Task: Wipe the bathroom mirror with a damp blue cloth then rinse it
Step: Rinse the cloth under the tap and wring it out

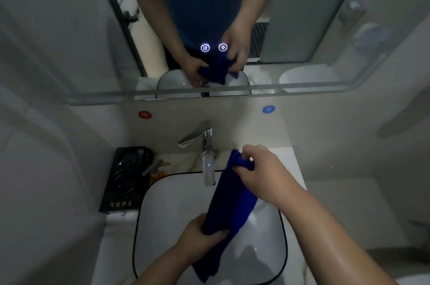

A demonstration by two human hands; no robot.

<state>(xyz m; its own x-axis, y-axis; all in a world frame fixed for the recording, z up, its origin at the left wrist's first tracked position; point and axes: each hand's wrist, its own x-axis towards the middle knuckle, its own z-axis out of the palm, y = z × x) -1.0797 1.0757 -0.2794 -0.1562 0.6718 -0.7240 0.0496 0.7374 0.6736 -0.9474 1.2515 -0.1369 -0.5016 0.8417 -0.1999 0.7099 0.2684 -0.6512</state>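
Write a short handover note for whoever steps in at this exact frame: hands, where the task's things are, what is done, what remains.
Hands: left hand grips the lower part of the blue cloth; right hand pinches its top end beside the faucet.
Things: the cloth hangs stretched over the white sink. The mirror is on the wall above.
Done: cannot tell whether the mirror has been wiped.
Left: no water stream is visible from the faucet; rinsing likely remains.
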